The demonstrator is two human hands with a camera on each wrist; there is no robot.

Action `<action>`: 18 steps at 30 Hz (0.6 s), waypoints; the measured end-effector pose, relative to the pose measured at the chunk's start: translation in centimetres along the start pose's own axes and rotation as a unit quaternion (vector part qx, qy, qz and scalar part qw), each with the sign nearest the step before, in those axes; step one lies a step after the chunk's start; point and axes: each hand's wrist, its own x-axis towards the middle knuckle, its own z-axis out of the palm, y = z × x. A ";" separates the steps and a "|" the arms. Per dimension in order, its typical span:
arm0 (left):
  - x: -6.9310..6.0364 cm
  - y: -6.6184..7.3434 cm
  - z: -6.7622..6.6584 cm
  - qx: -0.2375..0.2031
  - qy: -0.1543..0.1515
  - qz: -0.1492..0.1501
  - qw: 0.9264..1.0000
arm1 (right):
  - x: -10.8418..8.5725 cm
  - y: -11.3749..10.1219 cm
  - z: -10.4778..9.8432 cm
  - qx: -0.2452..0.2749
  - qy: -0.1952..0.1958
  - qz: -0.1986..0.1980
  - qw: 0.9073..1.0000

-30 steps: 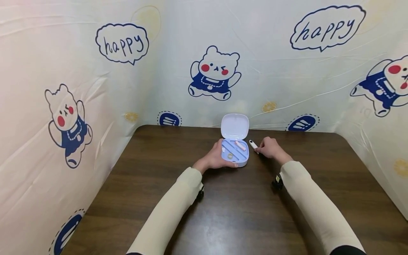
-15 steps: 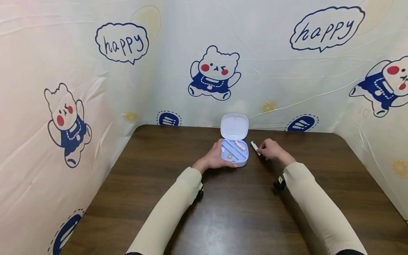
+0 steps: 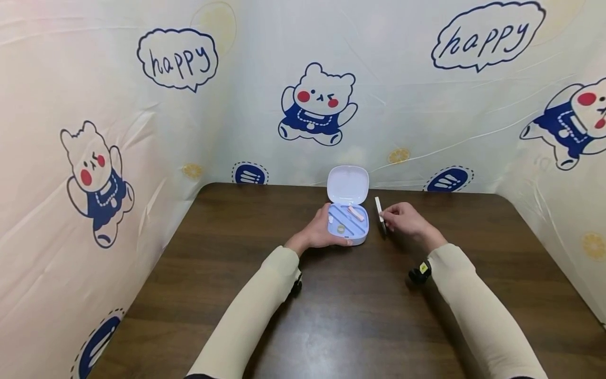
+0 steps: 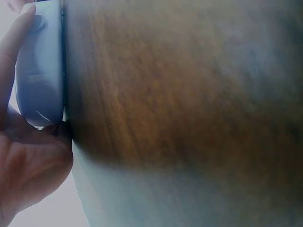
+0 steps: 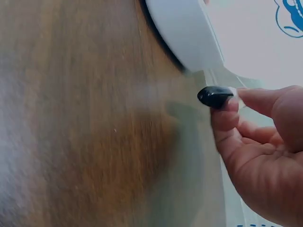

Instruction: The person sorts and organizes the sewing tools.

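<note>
A light blue compartment box [image 3: 361, 239] stands at the far middle of the table, its paler lid [image 3: 347, 185] raised at the back. My left hand [image 3: 321, 231] grips the box at its left side, thumb along the front wall; the left wrist view shows the thumb [image 4: 10, 52] near a round catch on the box [image 4: 42, 75]. Inside lie a pinkish-white stick [image 3: 355, 213], a small white piece [image 3: 331, 219] and a yellowish ring [image 3: 341, 229]. Just right of the box, my right hand [image 3: 404, 218] pinches a slim white stick [image 3: 378, 205] with a black rounded end [image 5: 215, 96].
Dark brown wooden table [image 3: 331, 316] reaches toward me. Behind and at both sides hangs a pale printed curtain [image 3: 265, 79] with bears and lettering. Each wrist carries a small black camera, such as the right one [image 3: 420, 272].
In my right hand the white stick has swung from a leftward slant to nearly straight, lifting its far end. That hand has shifted slightly right. My left hand stays on the box.
</note>
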 end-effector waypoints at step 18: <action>-0.2 0.2 -0.1 0.016 0.000 0.012 1.000 | -0.6 -3.9 3.4 0.024 0.075 -0.074 0.994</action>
